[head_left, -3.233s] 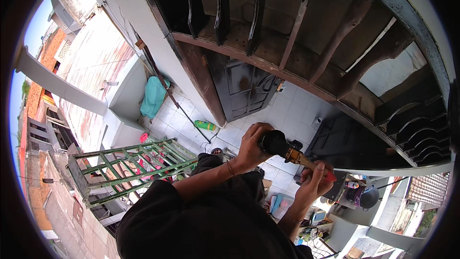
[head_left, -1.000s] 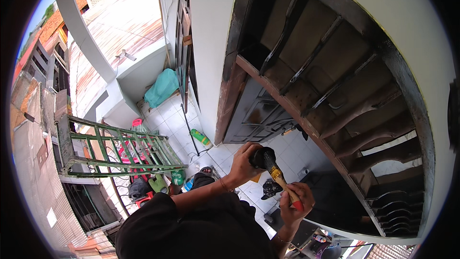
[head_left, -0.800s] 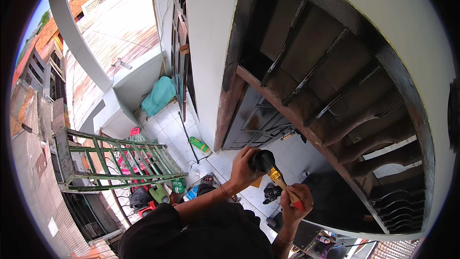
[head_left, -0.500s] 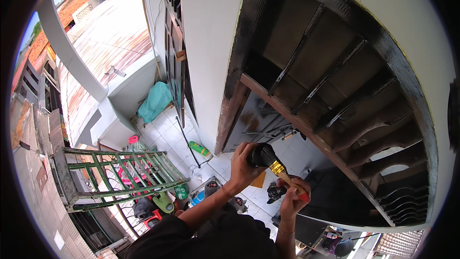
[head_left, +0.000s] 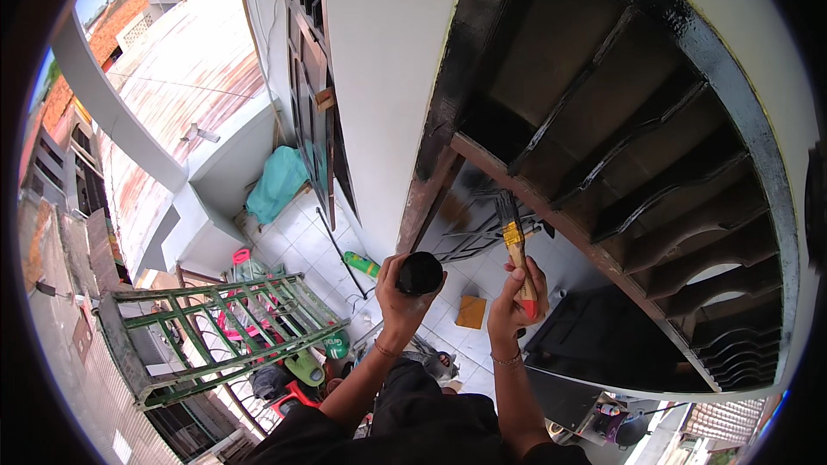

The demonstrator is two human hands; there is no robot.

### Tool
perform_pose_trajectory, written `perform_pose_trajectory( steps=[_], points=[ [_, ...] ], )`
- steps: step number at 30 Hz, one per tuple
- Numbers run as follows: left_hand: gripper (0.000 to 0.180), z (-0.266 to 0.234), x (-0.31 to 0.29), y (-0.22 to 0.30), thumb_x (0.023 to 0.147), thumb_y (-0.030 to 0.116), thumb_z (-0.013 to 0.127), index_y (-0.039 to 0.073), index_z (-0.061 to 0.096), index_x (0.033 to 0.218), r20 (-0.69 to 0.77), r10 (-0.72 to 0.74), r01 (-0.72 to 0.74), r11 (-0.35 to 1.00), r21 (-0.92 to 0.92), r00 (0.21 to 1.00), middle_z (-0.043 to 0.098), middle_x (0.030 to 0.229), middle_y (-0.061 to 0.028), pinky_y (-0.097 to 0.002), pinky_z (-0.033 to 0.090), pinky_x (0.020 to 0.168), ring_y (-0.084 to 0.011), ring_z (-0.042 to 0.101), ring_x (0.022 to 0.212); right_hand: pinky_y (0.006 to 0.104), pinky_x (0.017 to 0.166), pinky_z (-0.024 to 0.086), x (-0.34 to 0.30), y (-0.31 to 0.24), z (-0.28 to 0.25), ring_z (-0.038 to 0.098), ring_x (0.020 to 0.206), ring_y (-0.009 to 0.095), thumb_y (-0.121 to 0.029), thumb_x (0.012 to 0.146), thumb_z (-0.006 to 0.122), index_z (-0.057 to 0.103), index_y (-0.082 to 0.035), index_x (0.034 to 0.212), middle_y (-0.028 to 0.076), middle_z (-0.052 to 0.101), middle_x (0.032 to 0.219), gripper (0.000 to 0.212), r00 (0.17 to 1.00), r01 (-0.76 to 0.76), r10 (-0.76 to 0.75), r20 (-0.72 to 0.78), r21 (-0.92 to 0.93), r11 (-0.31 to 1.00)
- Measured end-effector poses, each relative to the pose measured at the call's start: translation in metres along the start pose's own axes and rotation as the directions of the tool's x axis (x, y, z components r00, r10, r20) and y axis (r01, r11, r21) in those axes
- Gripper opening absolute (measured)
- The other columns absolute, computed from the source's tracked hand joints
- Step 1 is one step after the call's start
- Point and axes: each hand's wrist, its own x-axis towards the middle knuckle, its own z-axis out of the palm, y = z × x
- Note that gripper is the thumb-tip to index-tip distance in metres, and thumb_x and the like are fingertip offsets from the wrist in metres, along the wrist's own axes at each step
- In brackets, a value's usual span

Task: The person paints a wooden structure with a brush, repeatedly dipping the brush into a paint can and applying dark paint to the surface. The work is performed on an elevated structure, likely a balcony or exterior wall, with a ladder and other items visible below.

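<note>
In the middle of the head view, my left hand (head_left: 400,306) is wrapped round a small round container (head_left: 419,274), dark and black inside. My right hand (head_left: 515,308) grips a paintbrush (head_left: 515,250) by its wooden handle with a red end. The brush's dark bristles point up and away, apart from the container. Close beyond the brush runs a brown wooden crossbar (head_left: 534,194). Above it, a large arched frame (head_left: 689,21) shines with black paint. Wavy bars (head_left: 633,129) span its opening; some look glossy black, others duller brown.
A green metal ladder (head_left: 233,327) stands at the left. Beyond it are a teal cloth-covered bundle (head_left: 277,182), a green bottle (head_left: 360,264) and a dark pole on the white tiled floor. A brown square piece (head_left: 471,312) lies below my hands. A white wall (head_left: 383,77) stands ahead.
The brush has come out of the container and now points upward, away from it. My left hand with the container has shifted left, and the hands are farther apart. The view has shifted slightly.
</note>
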Motion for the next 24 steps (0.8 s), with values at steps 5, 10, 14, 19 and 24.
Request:
perform_pose_trajectory(
  steps=[5, 10, 14, 19, 24],
  points=[
    [0.055, -0.03, -0.013, -0.035, 0.066, 0.016, 0.1, 0.002, 0.067, 0.109, 0.016, -0.036, 0.035, 0.997, 0.069, 0.999, 0.068, 0.105, -0.0131, -0.0383, 0.057, 0.084, -0.03, 0.07, 0.093, 0.0375, 0.074, 0.064, 0.018, 0.042, 0.064, 0.077, 0.091, 0.031, -0.005, 0.102, 0.066, 0.068, 0.006, 0.12, 0.019, 0.075, 0.103, 0.021, 0.983, 0.176, -0.17, 0.068, -0.086, 0.981],
    [0.056, -0.048, -0.023, -0.051, 0.065, 0.016, 0.1, 0.002, 0.066, 0.106, 0.015, -0.037, 0.035, 0.991, 0.131, 0.999, 0.068, 0.103, -0.0135, -0.0387, 0.057, 0.084, -0.0306, 0.07, 0.092, 0.0379, 0.075, 0.064, 0.031, 0.051, 0.1, 0.077, 0.092, 0.031, -0.003, 0.099, 0.07, 0.069, 0.004, 0.12, 0.019, 0.075, 0.107, 0.022, 0.96, 0.271, -0.263, 0.095, -0.081, 0.959],
    [0.055, -0.046, -0.027, -0.061, 0.065, 0.016, 0.1, 0.002, 0.066, 0.106, 0.009, -0.048, 0.047, 0.993, 0.104, 0.999, 0.069, 0.103, -0.0136, -0.0381, 0.057, 0.082, -0.0308, 0.071, 0.09, 0.0378, 0.073, 0.064, 0.036, 0.051, 0.118, 0.077, 0.089, 0.03, -0.007, 0.102, 0.068, 0.072, 0.005, 0.117, 0.018, 0.076, 0.101, 0.019, 0.943, 0.325, -0.32, 0.087, -0.05, 0.944],
    [0.055, -0.042, -0.023, -0.065, 0.066, 0.014, 0.1, 0.002, 0.066, 0.107, 0.015, -0.036, 0.036, 0.999, 0.019, 0.999, 0.069, 0.103, -0.0134, -0.0377, 0.058, 0.081, -0.03, 0.071, 0.089, 0.0379, 0.074, 0.063, 0.029, 0.068, 0.124, 0.077, 0.088, 0.032, -0.006, 0.1, 0.07, 0.072, 0.004, 0.115, 0.018, 0.077, 0.102, 0.018, 0.933, 0.359, -0.354, 0.059, -0.197, 0.913],
    [0.054, -0.047, -0.02, -0.069, 0.067, 0.014, 0.099, 0.002, 0.067, 0.108, 0.032, -0.045, 0.044, 0.999, 0.025, 0.999, 0.069, 0.104, -0.0133, -0.0381, 0.058, 0.082, -0.0294, 0.072, 0.091, 0.0389, 0.074, 0.063, 0.019, 0.057, 0.127, 0.077, 0.087, 0.032, -0.003, 0.098, 0.071, 0.072, 0.004, 0.115, 0.018, 0.077, 0.103, 0.018, 0.908, 0.418, -0.416, 0.054, -0.17, 0.892]
  ],
)
